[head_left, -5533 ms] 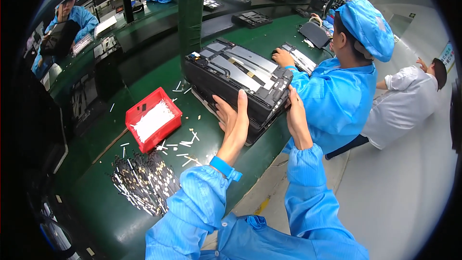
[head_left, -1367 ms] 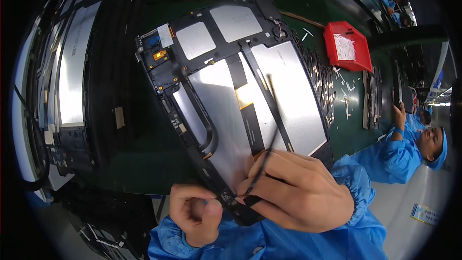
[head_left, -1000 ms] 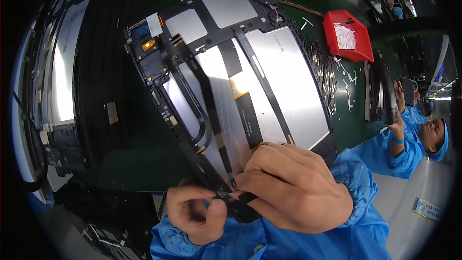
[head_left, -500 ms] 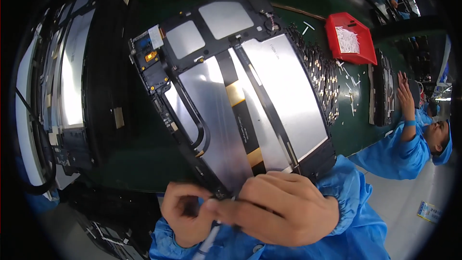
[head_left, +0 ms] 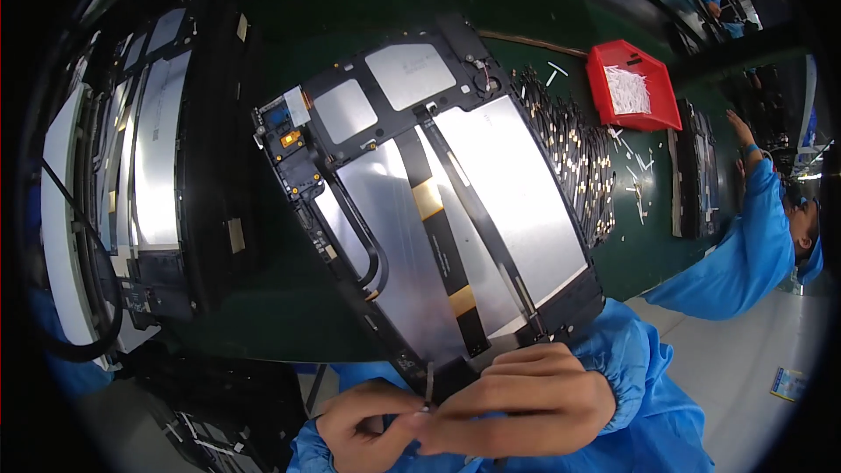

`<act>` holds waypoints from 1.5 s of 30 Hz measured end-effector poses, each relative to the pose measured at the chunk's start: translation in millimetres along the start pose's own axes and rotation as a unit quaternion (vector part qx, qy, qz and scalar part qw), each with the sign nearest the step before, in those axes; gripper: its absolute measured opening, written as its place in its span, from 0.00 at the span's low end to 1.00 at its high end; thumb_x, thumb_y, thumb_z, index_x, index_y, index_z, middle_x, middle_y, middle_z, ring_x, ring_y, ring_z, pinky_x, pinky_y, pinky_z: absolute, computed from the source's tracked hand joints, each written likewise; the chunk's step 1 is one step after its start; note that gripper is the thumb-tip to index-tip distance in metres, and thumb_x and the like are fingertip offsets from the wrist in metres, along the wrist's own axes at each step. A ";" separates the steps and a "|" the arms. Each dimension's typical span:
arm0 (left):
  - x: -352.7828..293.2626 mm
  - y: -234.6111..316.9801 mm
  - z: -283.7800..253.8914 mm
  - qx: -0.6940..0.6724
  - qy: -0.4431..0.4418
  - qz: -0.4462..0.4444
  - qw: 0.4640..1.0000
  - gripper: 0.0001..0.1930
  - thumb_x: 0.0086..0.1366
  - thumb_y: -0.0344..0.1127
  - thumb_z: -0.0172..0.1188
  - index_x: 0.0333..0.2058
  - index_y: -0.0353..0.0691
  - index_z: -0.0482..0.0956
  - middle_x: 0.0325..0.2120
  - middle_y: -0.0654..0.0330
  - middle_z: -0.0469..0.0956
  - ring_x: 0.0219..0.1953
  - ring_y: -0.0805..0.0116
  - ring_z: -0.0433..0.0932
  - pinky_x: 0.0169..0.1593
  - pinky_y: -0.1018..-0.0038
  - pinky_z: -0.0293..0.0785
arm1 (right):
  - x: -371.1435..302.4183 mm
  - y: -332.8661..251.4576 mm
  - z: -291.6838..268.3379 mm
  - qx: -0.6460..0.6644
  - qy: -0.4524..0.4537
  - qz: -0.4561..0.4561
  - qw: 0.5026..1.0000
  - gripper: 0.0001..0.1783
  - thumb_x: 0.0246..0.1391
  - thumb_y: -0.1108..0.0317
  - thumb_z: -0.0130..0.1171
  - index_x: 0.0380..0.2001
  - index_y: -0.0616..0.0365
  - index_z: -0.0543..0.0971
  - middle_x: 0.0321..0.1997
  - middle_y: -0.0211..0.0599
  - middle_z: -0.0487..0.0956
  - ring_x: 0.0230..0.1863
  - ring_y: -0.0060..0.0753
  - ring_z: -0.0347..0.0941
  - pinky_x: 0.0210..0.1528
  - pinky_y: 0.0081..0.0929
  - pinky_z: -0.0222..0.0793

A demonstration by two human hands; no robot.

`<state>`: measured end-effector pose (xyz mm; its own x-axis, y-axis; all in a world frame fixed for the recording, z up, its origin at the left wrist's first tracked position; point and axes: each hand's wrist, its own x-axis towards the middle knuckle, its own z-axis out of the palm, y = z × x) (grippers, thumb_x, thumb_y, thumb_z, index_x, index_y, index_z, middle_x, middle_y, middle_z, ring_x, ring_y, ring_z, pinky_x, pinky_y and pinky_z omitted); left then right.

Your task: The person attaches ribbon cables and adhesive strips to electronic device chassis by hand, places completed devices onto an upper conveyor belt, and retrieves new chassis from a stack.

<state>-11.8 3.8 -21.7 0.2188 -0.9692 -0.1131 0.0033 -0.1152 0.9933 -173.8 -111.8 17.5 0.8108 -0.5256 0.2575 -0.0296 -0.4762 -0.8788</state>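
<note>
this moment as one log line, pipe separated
open device: silver plates up | left hand, right hand: fingertips close together, device's near edge | red bin: white strips inside

Bright, smooth metal plates gleam here, set in a matt black plastic frame! Over at the red bin, it's shiny plastic, with dull, papery white strips inside. The green tabletop shows a smooth sheen; the blue sleeve, crinkled cloth.
</note>
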 end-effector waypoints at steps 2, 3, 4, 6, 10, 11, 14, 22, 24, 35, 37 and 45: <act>3.9 -0.9 4.6 -0.070 -0.001 0.045 0.997 0.09 0.51 0.23 0.66 0.32 0.34 0.76 0.25 0.54 0.78 0.26 0.72 0.75 0.28 0.79 0.70 | 7.9 -5.0 -3.1 -0.016 -0.028 0.075 0.997 0.13 0.47 0.75 0.56 0.38 0.65 0.80 0.31 0.41 0.77 0.23 0.31 0.76 0.24 0.20 0.72; 6.2 0.6 4.7 -0.066 0.004 0.051 0.996 0.09 0.51 0.23 0.66 0.32 0.34 0.76 0.25 0.54 0.78 0.26 0.72 0.75 0.28 0.79 0.70 | 6.5 -1.6 -3.3 -0.016 -0.030 0.067 0.997 0.13 0.47 0.75 0.56 0.38 0.65 0.80 0.31 0.41 0.77 0.23 0.31 0.76 0.24 0.20 0.72; 9.2 1.9 5.6 -0.065 -0.020 0.076 0.995 0.10 0.52 0.23 0.65 0.33 0.34 0.75 0.26 0.53 0.77 0.26 0.70 0.76 0.28 0.78 0.70 | 1.2 4.3 -3.1 0.016 -0.002 0.029 0.999 0.13 0.48 0.75 0.56 0.39 0.65 0.80 0.31 0.41 0.77 0.22 0.30 0.75 0.23 0.20 0.72; 12.6 4.8 1.6 -0.038 -0.081 0.109 0.990 0.12 0.53 0.25 0.64 0.37 0.35 0.75 0.28 0.50 0.77 0.28 0.62 0.77 0.33 0.72 0.72 | -1.8 11.1 -7.0 0.042 0.031 -0.048 0.997 0.12 0.51 0.73 0.56 0.39 0.64 0.81 0.31 0.39 0.77 0.19 0.27 0.73 0.19 0.19 0.67; 27.9 6.2 9.3 0.052 0.033 0.277 0.959 0.19 0.50 0.29 0.67 0.41 0.36 0.72 0.30 0.50 0.80 0.41 0.58 0.77 0.48 0.62 0.69 | 2.9 -1.2 -20.8 -0.014 -0.024 -0.081 0.996 0.08 0.50 0.72 0.57 0.33 0.64 0.81 0.30 0.36 0.78 0.16 0.25 0.69 0.16 0.18 0.61; 31.0 9.8 7.1 0.048 0.033 0.281 0.958 0.19 0.50 0.29 0.67 0.41 0.36 0.72 0.30 0.50 0.80 0.41 0.58 0.77 0.48 0.62 0.69 | -0.3 -0.5 -27.8 -0.019 -0.024 -0.082 0.996 0.08 0.50 0.72 0.57 0.33 0.64 0.81 0.30 0.36 0.78 0.16 0.25 0.69 0.16 0.18 0.61; 41.0 21.0 7.9 0.157 -0.069 0.373 0.912 0.18 0.45 0.25 0.69 0.38 0.40 0.76 0.29 0.62 0.82 0.40 0.65 0.79 0.48 0.63 0.70 | -18.2 7.2 -68.2 -0.160 0.107 -0.075 0.978 0.08 0.42 0.74 0.58 0.29 0.62 0.79 0.32 0.39 0.78 0.30 0.30 0.75 0.31 0.19 0.69; 43.0 -0.5 5.7 0.099 0.032 0.334 0.937 0.09 0.54 0.30 0.63 0.35 0.36 0.78 0.26 0.56 0.81 0.34 0.56 0.80 0.46 0.62 0.71 | -46.3 109.4 -207.8 -0.387 0.374 0.219 0.814 0.14 0.52 0.70 0.58 0.42 0.63 0.78 0.37 0.43 0.77 0.37 0.33 0.72 0.43 0.25 0.66; 31.9 -8.1 4.4 0.176 0.150 0.249 0.940 0.19 0.60 0.50 0.59 0.27 0.38 0.68 0.24 0.55 0.77 0.37 0.62 0.77 0.54 0.58 0.66 | -37.7 98.2 -192.3 -0.394 0.346 0.231 0.820 0.16 0.53 0.67 0.58 0.44 0.65 0.77 0.42 0.44 0.72 0.42 0.36 0.70 0.45 0.26 0.65; 73.8 -2.4 -7.6 0.113 0.053 0.202 0.971 0.08 0.48 0.35 0.70 0.29 0.46 0.82 0.32 0.61 0.82 0.47 0.62 0.76 0.61 0.61 0.55 | -7.2 15.6 -15.3 -0.088 0.041 -0.038 0.995 0.16 0.39 0.71 0.60 0.35 0.67 0.78 0.34 0.39 0.74 0.31 0.33 0.73 0.33 0.25 0.70; 75.3 -3.9 -10.5 0.123 0.053 0.202 0.970 0.08 0.48 0.35 0.70 0.29 0.46 0.83 0.32 0.62 0.82 0.46 0.64 0.77 0.61 0.62 0.55 | -2.8 18.2 -6.3 -0.142 0.044 -0.045 0.988 0.15 0.39 0.70 0.60 0.35 0.64 0.79 0.34 0.36 0.74 0.31 0.32 0.72 0.31 0.24 0.68; 81.2 -7.8 -12.0 0.098 0.045 0.218 0.970 0.07 0.48 0.33 0.70 0.28 0.46 0.83 0.30 0.65 0.82 0.43 0.68 0.78 0.58 0.66 0.57 | -2.1 16.8 0.7 -0.244 0.046 -0.007 0.969 0.14 0.37 0.68 0.59 0.33 0.58 0.80 0.36 0.32 0.74 0.32 0.26 0.69 0.30 0.21 0.61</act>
<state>17.6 -71.4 -38.4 0.2425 -0.9130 0.3280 -0.2930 0.2534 0.9219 -175.6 -118.2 1.9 0.7588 -0.5658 0.3227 -0.3096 -0.7492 -0.5856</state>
